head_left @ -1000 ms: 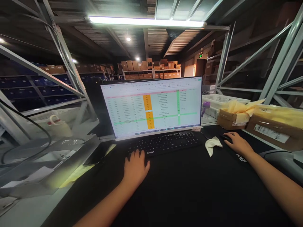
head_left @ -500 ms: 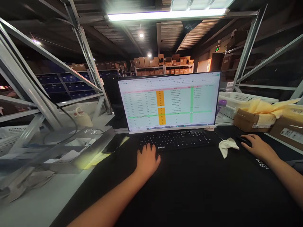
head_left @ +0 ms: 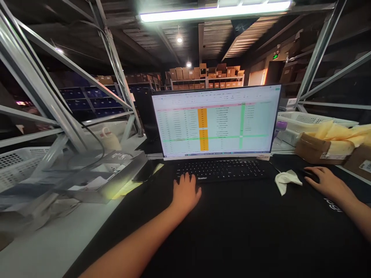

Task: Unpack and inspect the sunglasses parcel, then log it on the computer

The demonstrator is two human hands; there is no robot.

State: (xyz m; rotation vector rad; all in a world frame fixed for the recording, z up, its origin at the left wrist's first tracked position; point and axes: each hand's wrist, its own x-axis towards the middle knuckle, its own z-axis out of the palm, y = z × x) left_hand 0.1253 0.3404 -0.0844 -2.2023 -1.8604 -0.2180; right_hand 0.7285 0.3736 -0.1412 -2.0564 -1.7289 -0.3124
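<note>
My left hand [head_left: 184, 195] lies at the lower left of a black keyboard [head_left: 228, 170], fingers stretched over its keys and thumb apart. It holds nothing. At the right, my right hand [head_left: 332, 186] rests over a black computer mouse [head_left: 313, 177], its fingers curved around it. Behind the keyboard stands a monitor [head_left: 223, 119] with a spreadsheet on it; one row is green and one column partly orange. A crumpled white tissue [head_left: 286, 179] lies between the keyboard and the mouse. Under all of these is a black desk mat [head_left: 232, 231].
Left of the mat are a dark phone [head_left: 145, 170], yellow paper [head_left: 126, 189] and a grey open box [head_left: 116, 179] of papers. A cardboard box [head_left: 311, 148] with yellow envelopes and a white basket [head_left: 321, 117] stand at the right. Metal rack posts [head_left: 116, 65] rise on both sides.
The whole view has turned slightly left, so things appear further right. Both hands keep their places on the keyboard and the mouse.
</note>
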